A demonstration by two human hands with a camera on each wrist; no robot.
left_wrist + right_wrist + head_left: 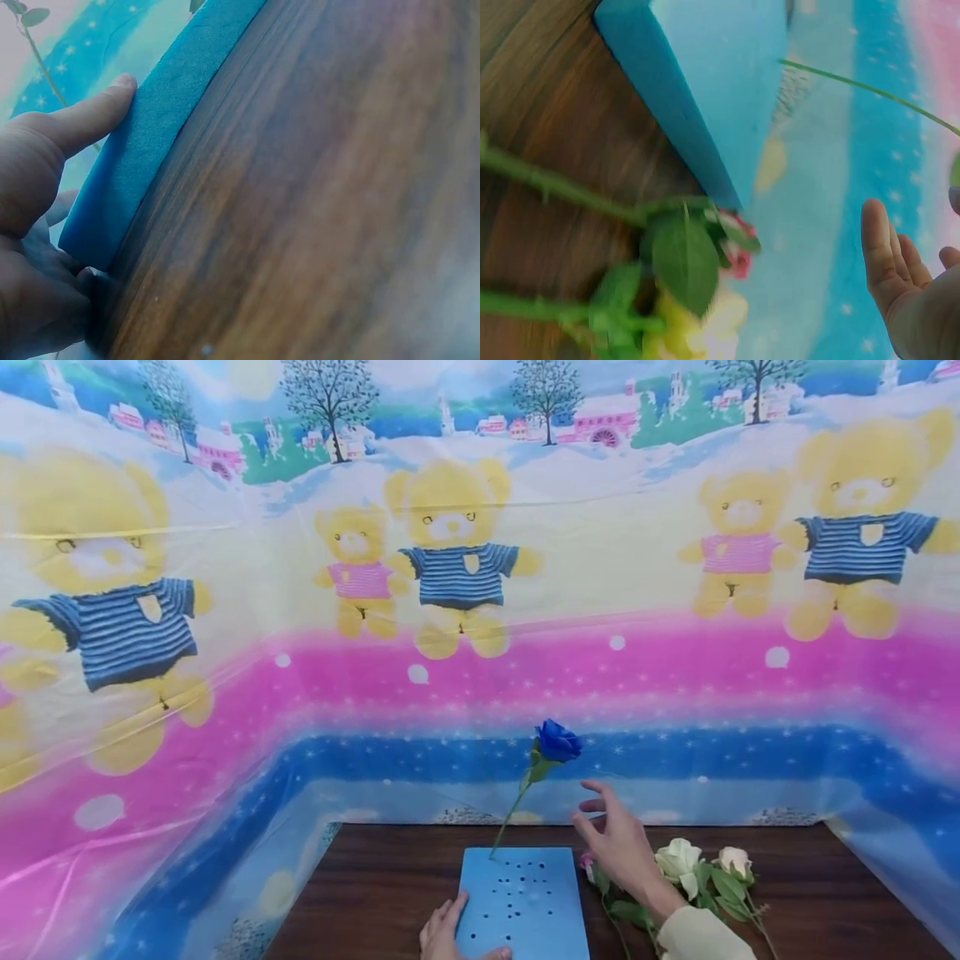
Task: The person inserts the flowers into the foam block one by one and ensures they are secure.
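A light-blue foam block (525,902) with several small holes in its top lies on the table. From its far left corner a blue artificial rose (558,741) rises, its thin green stem leaning right. My left hand (444,931) holds the block at its near left part, thumb (105,112) along one edge and fingers round the side. Fingers spread and bent loosely, my right hand (618,843) hovers just right of the rose with nothing in it. In the right wrist view this hand (915,292) is apart from the stem (870,88).
Right of the block lie several artificial flowers: a white rose (678,860), a pale cream rose (735,862) and a small pink one (739,244). The dark wooden table (375,877) ends at a backdrop (600,685) printed with teddy bears.
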